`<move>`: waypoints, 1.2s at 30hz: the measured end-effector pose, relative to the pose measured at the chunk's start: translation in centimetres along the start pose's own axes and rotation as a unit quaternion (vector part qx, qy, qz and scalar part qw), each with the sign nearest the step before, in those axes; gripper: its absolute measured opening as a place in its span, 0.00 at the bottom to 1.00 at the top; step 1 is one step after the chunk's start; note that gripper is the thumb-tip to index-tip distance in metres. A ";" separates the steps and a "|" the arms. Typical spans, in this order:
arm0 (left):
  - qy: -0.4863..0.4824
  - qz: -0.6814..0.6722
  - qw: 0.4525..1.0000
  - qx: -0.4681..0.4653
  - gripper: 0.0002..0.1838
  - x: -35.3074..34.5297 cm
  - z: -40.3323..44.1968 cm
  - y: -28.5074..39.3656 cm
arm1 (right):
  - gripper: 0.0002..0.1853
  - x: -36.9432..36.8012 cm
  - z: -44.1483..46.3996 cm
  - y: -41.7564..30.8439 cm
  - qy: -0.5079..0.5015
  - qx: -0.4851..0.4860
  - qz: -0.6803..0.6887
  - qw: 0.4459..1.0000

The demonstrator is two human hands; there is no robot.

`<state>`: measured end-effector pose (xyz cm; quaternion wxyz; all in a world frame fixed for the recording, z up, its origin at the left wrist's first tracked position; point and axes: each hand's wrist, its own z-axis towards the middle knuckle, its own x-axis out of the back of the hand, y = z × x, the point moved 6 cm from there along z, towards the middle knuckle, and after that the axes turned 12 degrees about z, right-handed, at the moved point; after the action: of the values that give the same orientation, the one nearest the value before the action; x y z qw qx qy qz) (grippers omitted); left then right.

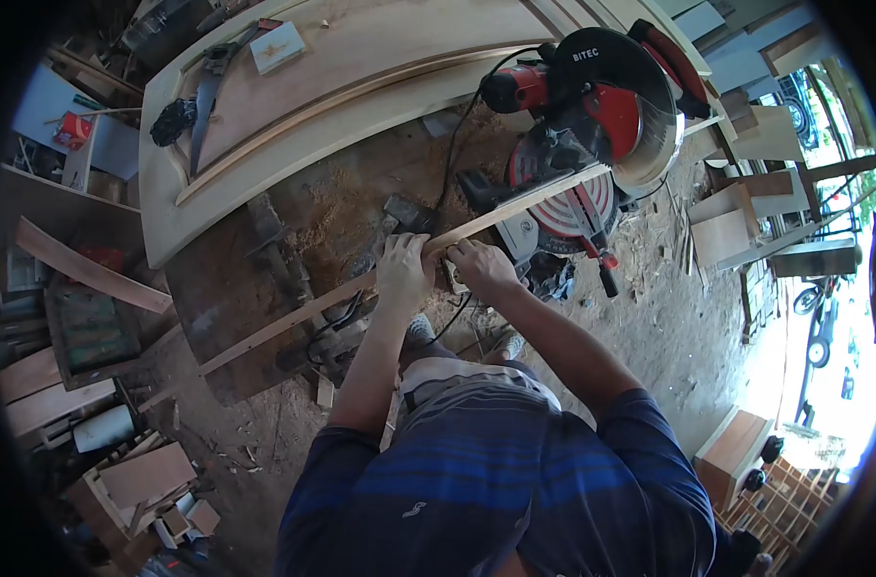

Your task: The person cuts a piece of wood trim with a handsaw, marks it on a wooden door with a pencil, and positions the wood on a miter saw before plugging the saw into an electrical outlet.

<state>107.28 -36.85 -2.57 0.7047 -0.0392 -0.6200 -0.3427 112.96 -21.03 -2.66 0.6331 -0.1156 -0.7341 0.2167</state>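
Observation:
A long, narrow wooden strip (293,319) runs from the lower left of the bench up to the right. Its far end lies over the round base of a red and black miter saw (592,125). My left hand (402,269) is closed over the strip near its middle, fingers pointing away from me. Just to its right, my right hand (481,269) grips the same strip from the near side, its fingertips partly hidden. The saw's blade (654,154) stands just beyond the strip's far end.
Behind the strip, a large panelled wooden door (361,67) carries a handsaw (205,115) and a small white block (277,47). Sawdust covers part of the bench (221,298). A black cord (452,144) runs beside the saw. Wood offcuts (149,476) are piled at left.

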 end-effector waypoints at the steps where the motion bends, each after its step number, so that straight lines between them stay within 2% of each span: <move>1: -0.010 -0.004 1.000 0.003 0.19 -0.4 0.0 -0.2 | 0.15 -0.5 0.2 0.2 -0.013 -0.019 0.007 1.000; 4: -0.024 -0.013 1.000 0.005 0.19 -1.0 -0.2 -0.5 | 0.13 -1.4 0.4 1.0 -0.082 -0.098 0.021 0.992; 7: -0.011 -0.014 1.000 0.004 0.18 -0.8 -0.2 -0.4 | 0.15 -1.1 -0.2 1.2 -0.051 -0.061 0.058 0.995; 13: -0.026 -0.009 1.000 0.006 0.18 -1.1 -0.3 -0.5 | 0.18 -1.9 0.2 2.3 -0.033 -0.076 0.093 0.992; 16: -0.028 -0.004 1.000 0.002 0.17 -1.0 -0.2 -0.4 | 0.14 -1.8 0.0 2.2 -0.010 -0.073 0.100 0.992; 20: -0.009 0.005 1.000 -0.021 0.17 -1.3 -0.2 -0.4 | 0.15 -1.1 -1.4 2.9 0.015 -0.153 0.155 0.976; 22: 0.005 0.008 0.999 -0.033 0.17 -1.2 -0.2 -0.4 | 0.14 1.1 -4.8 2.8 0.055 -0.223 0.220 0.948; 24: 0.016 0.013 0.999 -0.035 0.17 -0.6 -0.3 0.1 | 0.14 1.6 -9.5 4.0 0.093 -0.236 0.256 0.933; 26: 0.028 0.003 0.999 -0.038 0.17 -1.6 -0.7 -0.4 | 0.18 -0.3 -14.3 6.3 0.053 -0.278 0.237 0.929; 29: 0.018 -0.005 0.999 -0.036 0.17 -1.9 -0.3 -0.3 | 0.22 -6.6 -20.0 10.2 0.066 -0.346 0.250 0.902; 33: 0.005 0.007 0.999 -0.038 0.18 -2.1 -0.4 -0.6 | 0.26 -16.0 -19.5 14.2 0.012 -0.356 0.279 0.892; 35: -0.009 0.017 0.999 -0.032 0.19 -1.9 -0.3 -0.6 | 0.27 -18.0 -17.8 14.6 -0.015 -0.368 0.323 0.872; 36: -0.012 0.015 0.999 -0.030 0.19 -1.8 -0.2 -0.5 | 0.28 -17.9 -16.8 14.3 -0.013 -0.347 0.303 0.888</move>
<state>107.16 -36.57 -4.44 0.7007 -0.0738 -0.6173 -0.3501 131.01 -13.49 -23.26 0.4465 -0.5414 -0.7003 0.1308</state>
